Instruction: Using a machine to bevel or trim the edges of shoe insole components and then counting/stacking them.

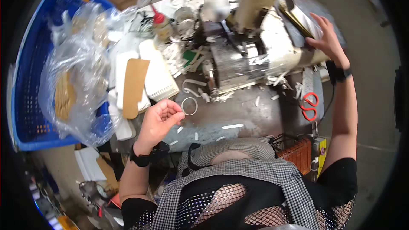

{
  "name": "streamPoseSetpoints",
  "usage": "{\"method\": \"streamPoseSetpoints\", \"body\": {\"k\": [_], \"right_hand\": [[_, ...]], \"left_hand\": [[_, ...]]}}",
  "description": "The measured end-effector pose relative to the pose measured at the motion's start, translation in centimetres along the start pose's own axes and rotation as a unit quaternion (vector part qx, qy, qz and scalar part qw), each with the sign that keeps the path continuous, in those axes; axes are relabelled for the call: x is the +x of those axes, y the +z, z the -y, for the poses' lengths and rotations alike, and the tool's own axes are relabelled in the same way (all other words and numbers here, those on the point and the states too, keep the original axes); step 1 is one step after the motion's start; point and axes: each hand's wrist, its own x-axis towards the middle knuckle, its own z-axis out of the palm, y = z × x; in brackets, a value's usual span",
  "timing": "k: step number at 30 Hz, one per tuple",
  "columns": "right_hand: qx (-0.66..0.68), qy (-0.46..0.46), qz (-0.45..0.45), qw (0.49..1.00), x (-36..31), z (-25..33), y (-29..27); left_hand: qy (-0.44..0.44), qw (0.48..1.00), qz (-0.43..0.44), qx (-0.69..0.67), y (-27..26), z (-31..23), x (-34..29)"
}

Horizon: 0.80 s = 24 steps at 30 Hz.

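My left hand [160, 121] is closed in a pinch above the front of the metal worktable, holding the edge of a thin white ring [195, 111]. My right hand [328, 40] is at the far right, thumb and fingers spread, against or just beside the right end of a cream-coloured sewing machine [281, 61]. Whether its fingers touch the machine is unclear. Between them and the machine's post, a white and dark yellow part [303, 22] is blurred. Red-handled scissors [309, 106] lie below my right wrist.
At the left stands a blue plastic basket [25, 98] with a clear bag [81, 72] of tan pieces. White stacked pieces [159, 74] and a brown card [135, 86] lie beside it. Behind is a red-capped bottle [162, 29]. White scraps [232, 126] dot the table [255, 119].
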Motion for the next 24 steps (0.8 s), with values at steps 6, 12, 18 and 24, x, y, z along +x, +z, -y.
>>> {"method": "streamPoseSetpoints", "body": {"k": [6,12,18,24], "right_hand": [[0.355,-0.273,0.140,0.883,-4.7,18.3,-4.3],[0.843,-0.328,0.075,0.421,-8.1,29.5,-4.2],[0.793,-0.427,0.311,0.302,-4.4,29.3,-4.8],[0.828,-0.305,0.279,0.380,-5.7,29.4,-3.5]], "left_hand": [[0.119,0.931,-0.276,0.207,-2.1,1.1,-1.9],[0.119,0.771,-0.355,0.514,-4.4,1.3,-2.0],[0.104,0.771,-0.371,0.507,-4.9,3.5,-3.0],[0.134,0.789,-0.445,0.401,-5.8,5.4,-5.4]]}}
